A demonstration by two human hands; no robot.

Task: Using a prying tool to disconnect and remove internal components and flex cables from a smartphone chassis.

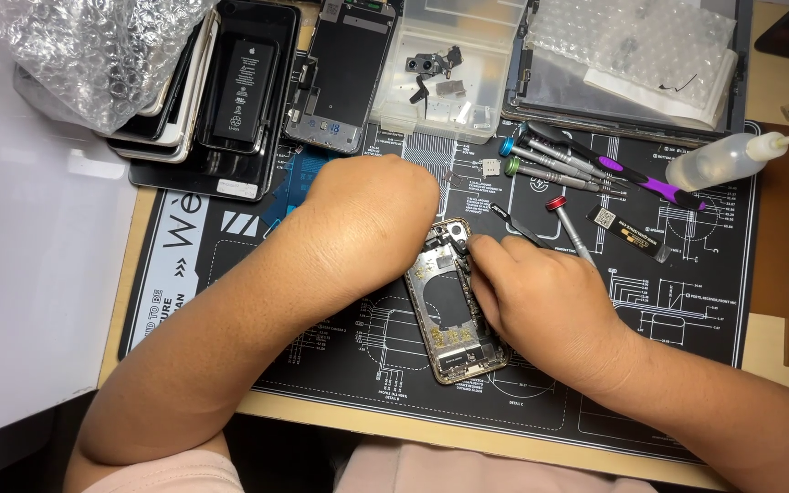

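An opened phone frame (449, 338) with bare metal insides lies on the black printed work mat (678, 301). My left hand (367, 219) rests over the frame's upper left corner, its fingers hidden. My right hand (541, 292) is at the frame's right edge, fingertips pinched at the camera corner near the top; a red-capped screwdriver (570, 225) pokes out behind it. Whether the fingers hold a small part I cannot tell.
A clear parts tray (449, 64) with small components, a stack of phone housings with a battery (239, 87), several screwdrivers (550, 164), a squeeze bottle (728, 160), bubble wrap (93, 46) and a tablet shell (632, 64) line the back. White sheet (29, 274) at left.
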